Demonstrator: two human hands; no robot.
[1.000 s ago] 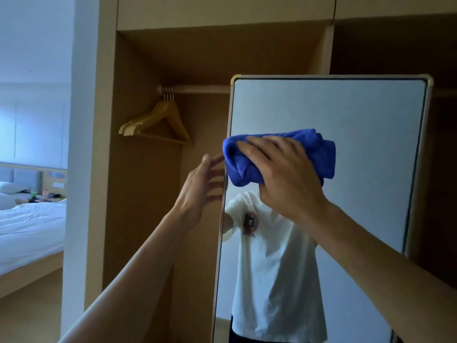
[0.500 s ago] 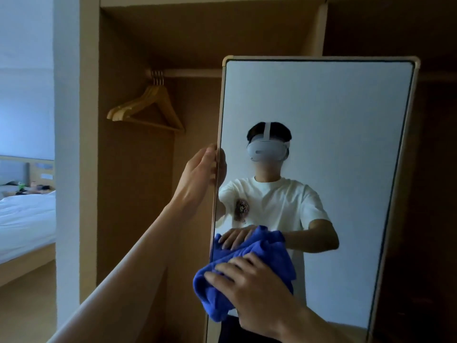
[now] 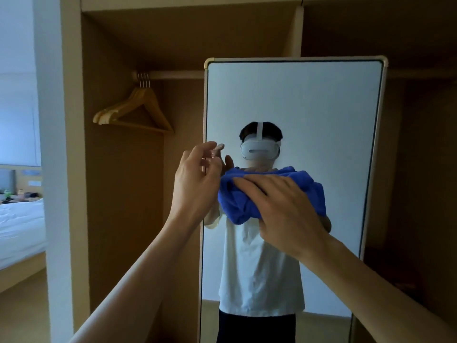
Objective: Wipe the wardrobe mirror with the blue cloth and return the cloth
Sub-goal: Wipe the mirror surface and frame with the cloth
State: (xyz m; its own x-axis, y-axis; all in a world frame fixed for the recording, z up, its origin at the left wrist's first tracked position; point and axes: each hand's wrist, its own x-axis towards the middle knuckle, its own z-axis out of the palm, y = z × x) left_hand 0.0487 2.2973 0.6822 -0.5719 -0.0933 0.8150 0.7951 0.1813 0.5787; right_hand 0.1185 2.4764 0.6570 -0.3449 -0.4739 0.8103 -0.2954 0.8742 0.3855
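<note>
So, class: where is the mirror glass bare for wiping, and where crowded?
Free: glass between the blue cloth and the mirror's top frame, and the strip along its right frame. Crowded: mid-height left edge, where the left hand and right hand are close.

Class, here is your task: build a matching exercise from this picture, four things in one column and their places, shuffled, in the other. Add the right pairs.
Things
1 blue cloth
2 wooden hangers
3 bed
4 left hand

Places
a on the rail
b at the left edge of the mirror
c far left, beyond the wardrobe
d under the right hand, against the mirror

Pairs: 1-d, 2-a, 3-c, 4-b
</note>
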